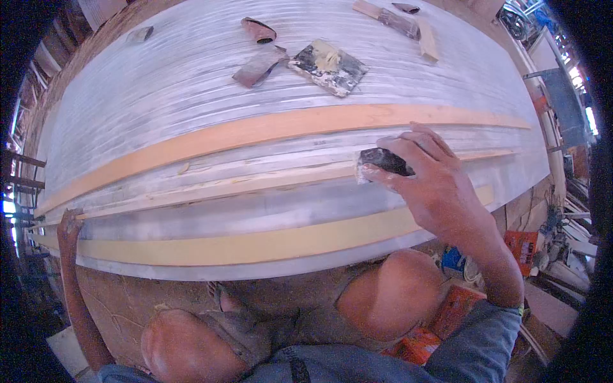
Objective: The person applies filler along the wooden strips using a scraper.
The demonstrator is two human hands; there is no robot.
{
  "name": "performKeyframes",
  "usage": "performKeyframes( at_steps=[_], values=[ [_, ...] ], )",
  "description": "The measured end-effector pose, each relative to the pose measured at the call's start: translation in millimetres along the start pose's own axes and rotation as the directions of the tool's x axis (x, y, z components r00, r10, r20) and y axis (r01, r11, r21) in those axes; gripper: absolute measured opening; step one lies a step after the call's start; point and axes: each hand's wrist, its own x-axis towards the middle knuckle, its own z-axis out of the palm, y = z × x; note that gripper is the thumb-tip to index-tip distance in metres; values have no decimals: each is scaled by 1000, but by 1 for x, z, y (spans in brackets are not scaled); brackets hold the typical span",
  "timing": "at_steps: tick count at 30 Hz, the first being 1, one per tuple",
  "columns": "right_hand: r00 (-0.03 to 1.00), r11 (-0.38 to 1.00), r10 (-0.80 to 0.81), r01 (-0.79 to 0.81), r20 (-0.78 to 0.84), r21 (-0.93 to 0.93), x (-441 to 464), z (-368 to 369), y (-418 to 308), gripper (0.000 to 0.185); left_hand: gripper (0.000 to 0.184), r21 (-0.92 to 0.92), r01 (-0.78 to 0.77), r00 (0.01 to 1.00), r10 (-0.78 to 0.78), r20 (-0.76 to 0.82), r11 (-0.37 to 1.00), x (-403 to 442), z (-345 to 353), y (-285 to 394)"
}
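Strips (255, 249) side by side on panel (159, 83)

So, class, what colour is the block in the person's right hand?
The block is mostly black with whitish smears, as the head view shows.

No word, number or brand can be read for certain here. The red box (522, 251) at the right carries marks that look like lettering (too small and grainy to make out).

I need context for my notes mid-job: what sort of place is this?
Most likely a woodworking shop: long wooden strips lie across a broad work surface, and a paste-smeared board lies beyond them.
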Motion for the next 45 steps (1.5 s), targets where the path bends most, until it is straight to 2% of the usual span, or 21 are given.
performKeyframes(
  at_steps=[4, 6, 7, 8, 9, 12, 14, 15, 17, 21, 23, 27, 33, 35, 36, 38, 39, 41, 42, 44, 45],
  values=[
    [993, 994, 111, -111, 34, -2, -31, -7, 24, 42, 37, 43, -15, 999, 17, -51, 999, 4, 0, 4],
    [978, 969, 196, -180, -78, 171, -58, -5, 39, 42, 37, 38, -32, 998, 34, -61, 999, 13, 4, 8],
    [968, 965, 239, -227, -80, 130, -75, -6, 46, 42, 37, 39, -34, 998, 37, -56, 999, 14, 5, 11],
    [916, 916, 368, -326, -162, 234, -92, -5, 53, 43, 36, 44, -29, 998, 31, -52, 999, 11, 4, 15],
    [843, 850, 485, -392, -233, 352, -104, -5, 59, 43, 36, 48, -30, 998, 32, -52, 998, 10, 0, 17],
    [613, 718, 695, -577, -375, 389, -159, -7, 93, 40, 36, 65, -20, 998, 23, -58, 998, 5, -5, 29],
    [382, 592, 787, -686, -484, 423, -209, 2, 130, 39, 35, 72, -15, 998, 19, -57, 997, 2, -7, 35],
    [373, 589, 786, -695, -493, 413, -230, 3, 143, 39, 35, 73, -16, 998, 21, -59, 997, 2, -7, 35],
    [101, 337, 871, -835, -480, 436, -264, 9, 171, 36, 35, 76, -20, 998, 25, -58, 997, 3, -7, 40],
    [149, 313, 882, -895, -447, 319, -311, 48, 217, 39, 34, 80, -31, 998, 36, -54, 996, 4, -11, 45],
    [233, 410, 827, -873, -512, 265, -318, 65, 228, 39, 34, 83, -37, 997, 42, -58, 996, 4, -12, 47],
    [134, 299, 868, -909, -478, 290, -305, 68, 223, 40, 33, 89, -57, 996, 62, -57, 994, 3, -14, 47],
    [258, 426, 801, -879, -539, 212, -306, 72, 205, 37, 32, 95, -70, 996, 76, -56, 993, -1, -15, 46],
    [436, 467, 748, -881, -500, -71, -319, 79, 201, 31, 32, 91, -73, 995, 79, -62, 993, -2, -16, 45],
    [442, 472, 744, -879, -501, -74, -315, 75, 195, 31, 31, 90, -69, 995, 75, -67, 994, -5, -14, 43],
    [182, 482, 711, -830, -679, 281, -305, 65, 186, 27, 31, 85, -56, 995, 62, -74, 995, -12, -13, 39],
    [184, 484, 711, -828, -679, 283, -295, 52, 180, 27, 31, 87, -57, 995, 64, -75, 995, -13, -13, 41],
    [-17, 277, 918, -689, -396, 670, -278, 26, 169, 32, 31, 85, -66, 994, 73, -77, 994, -12, -14, 43],
    [-23, 272, 918, -691, -396, 670, -285, 32, 180, 32, 30, 82, -77, 994, 83, -77, 994, -10, -15, 45],
    [9, 120, 991, -494, -134, 861, -297, 51, 216, 33, 30, 82, -73, 994, 80, -80, 994, -12, -15, 45],
    [13, 123, 991, -493, -135, 861, -294, 50, 223, 33, 30, 81, -75, 993, 81, -83, 994, -13, -15, 44]
  ],
)
